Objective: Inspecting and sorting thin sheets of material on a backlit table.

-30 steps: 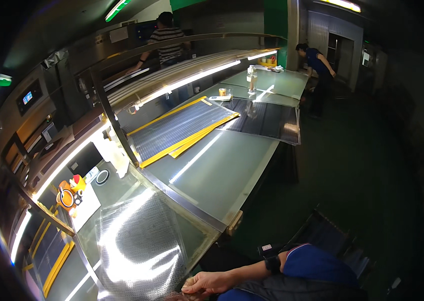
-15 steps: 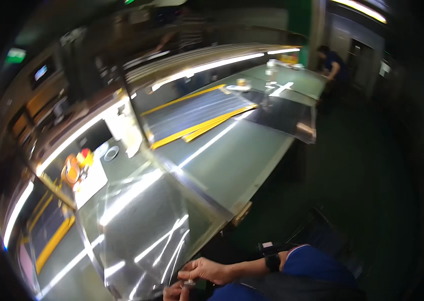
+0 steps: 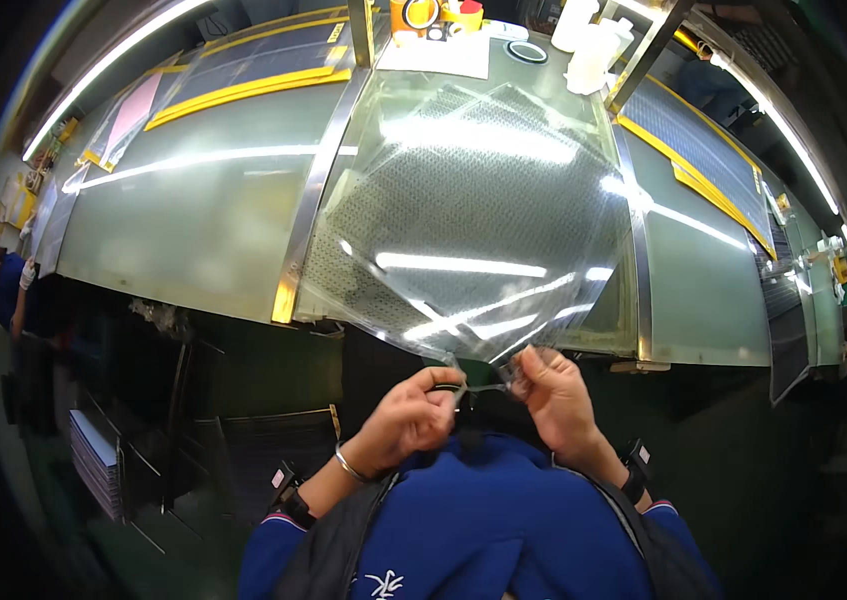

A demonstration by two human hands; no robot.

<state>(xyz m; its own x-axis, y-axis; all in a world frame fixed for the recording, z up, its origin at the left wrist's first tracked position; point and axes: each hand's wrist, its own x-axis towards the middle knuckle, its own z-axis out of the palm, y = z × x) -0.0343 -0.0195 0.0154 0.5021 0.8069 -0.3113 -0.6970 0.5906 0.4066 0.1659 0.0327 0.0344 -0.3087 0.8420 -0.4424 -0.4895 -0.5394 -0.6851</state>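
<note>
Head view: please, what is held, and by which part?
The right hand pinches the clear sheet by its near end; for the left hand, I cannot tell.

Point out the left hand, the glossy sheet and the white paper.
Left hand [image 3: 405, 417], head view: middle of the hand.
Glossy sheet [image 3: 473, 208], head view: its dark patterned middle.
White paper [image 3: 440, 60], head view: its bare middle.

Curves across the upper half of the frame as a grey-green counter [image 3: 213, 215], divided by metal strips [image 3: 317, 180]. Carries overlapping clear patterned sheets [image 3: 473, 212] at upper centre, glaring with reflected light and reaching past the near edge. Bears a white sheet [image 3: 443, 58] and a dark-rimmed ring [image 3: 512, 55] at top centre, with white bottles [image 3: 595, 58] just right of them. Supports yellow-edged dark panels [image 3: 253, 66] at upper left and upper right, plus a dark sheet [image 3: 786, 315] at far right.
</note>
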